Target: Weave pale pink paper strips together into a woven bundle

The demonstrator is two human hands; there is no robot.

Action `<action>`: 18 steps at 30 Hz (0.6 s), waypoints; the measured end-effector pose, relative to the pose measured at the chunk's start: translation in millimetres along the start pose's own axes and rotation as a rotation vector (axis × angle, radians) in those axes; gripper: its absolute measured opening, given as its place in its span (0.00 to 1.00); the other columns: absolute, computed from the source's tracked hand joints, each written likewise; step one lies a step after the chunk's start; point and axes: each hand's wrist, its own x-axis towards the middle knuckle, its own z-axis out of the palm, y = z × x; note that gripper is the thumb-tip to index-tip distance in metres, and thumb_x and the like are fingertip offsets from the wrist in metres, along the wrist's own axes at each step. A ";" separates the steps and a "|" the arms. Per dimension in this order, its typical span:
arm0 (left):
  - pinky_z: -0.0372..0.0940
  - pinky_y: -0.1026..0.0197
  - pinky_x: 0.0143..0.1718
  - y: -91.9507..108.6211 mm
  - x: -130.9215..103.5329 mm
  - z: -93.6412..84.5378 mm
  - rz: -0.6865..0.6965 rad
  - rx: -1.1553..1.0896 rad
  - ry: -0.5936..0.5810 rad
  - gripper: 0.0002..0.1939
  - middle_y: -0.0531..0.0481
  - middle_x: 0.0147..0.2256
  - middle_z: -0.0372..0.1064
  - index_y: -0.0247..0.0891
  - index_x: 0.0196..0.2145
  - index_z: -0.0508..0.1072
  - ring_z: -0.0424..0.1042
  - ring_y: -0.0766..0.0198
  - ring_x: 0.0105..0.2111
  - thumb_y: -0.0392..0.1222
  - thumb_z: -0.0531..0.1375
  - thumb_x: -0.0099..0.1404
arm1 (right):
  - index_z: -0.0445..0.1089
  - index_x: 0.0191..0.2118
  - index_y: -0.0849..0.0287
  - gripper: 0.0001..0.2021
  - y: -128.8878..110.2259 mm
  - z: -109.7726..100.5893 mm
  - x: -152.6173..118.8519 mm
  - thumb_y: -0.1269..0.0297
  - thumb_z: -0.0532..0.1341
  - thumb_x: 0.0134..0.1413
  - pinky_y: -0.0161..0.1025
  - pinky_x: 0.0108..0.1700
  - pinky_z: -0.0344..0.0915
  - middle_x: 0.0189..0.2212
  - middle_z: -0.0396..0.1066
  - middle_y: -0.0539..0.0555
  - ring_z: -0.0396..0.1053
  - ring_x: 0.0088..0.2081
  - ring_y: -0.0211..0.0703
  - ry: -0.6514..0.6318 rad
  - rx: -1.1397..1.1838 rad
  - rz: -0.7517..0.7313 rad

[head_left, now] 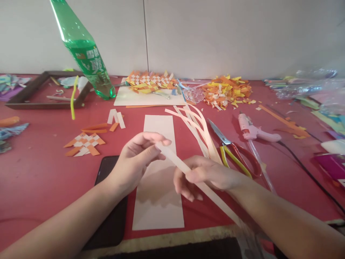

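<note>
A long pale paper strip (218, 199) runs slantwise between my hands, its far end trailing down toward the table's front edge. My left hand (142, 154) pinches the strip's upper end between thumb and fingers. Further down, my right hand (202, 176) grips the same strip under its thumb. Beneath both hands lies a white card rectangle (159, 216). Just beyond my right hand is a bundle of pale peach paper strips (203, 129). To the left sits a small woven orange and white paper piece (85, 144), with cut strip bits (115, 118) near it.
Scissors (229, 144) and a pink glue gun (250, 129) with a cord lie right. A black phone (107, 212) is under my left forearm. Behind stand a green bottle (88, 54), a dark frame (43, 106), woven paper (151, 81) and an orange-yellow paper pile (226, 90).
</note>
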 end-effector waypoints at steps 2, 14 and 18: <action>0.69 0.65 0.39 0.2 0.3 0.3 -0.098 0.032 -0.120 0.02 0.53 0.35 0.77 0.42 0.34 0.78 0.74 0.67 0.34 0.36 0.65 0.62 | 0.74 0.35 0.67 0.18 1.8 0.9 1.8 0.53 0.60 0.55 0.30 0.20 0.62 0.24 0.70 0.54 0.68 0.23 0.36 0.036 0.116 -0.027; 0.66 0.62 0.43 -2.7 1.7 -1.6 -0.171 0.087 -0.259 0.02 0.50 0.40 0.70 0.40 0.33 0.74 0.72 0.64 0.39 0.36 0.62 0.65 | 0.67 0.32 0.62 0.11 6.4 -0.6 6.6 0.61 0.67 0.55 0.32 0.26 0.67 0.24 0.71 0.49 0.69 0.23 0.34 0.134 0.130 -0.227; 0.66 0.64 0.43 -3.3 3.2 -1.1 -0.212 0.045 -0.114 0.05 0.53 0.35 0.70 0.40 0.38 0.74 0.72 0.66 0.36 0.33 0.62 0.63 | 0.68 0.31 0.61 0.11 7.1 -0.2 9.2 0.62 0.70 0.52 0.32 0.29 0.67 0.24 0.68 0.46 0.67 0.24 0.32 0.251 0.135 -0.261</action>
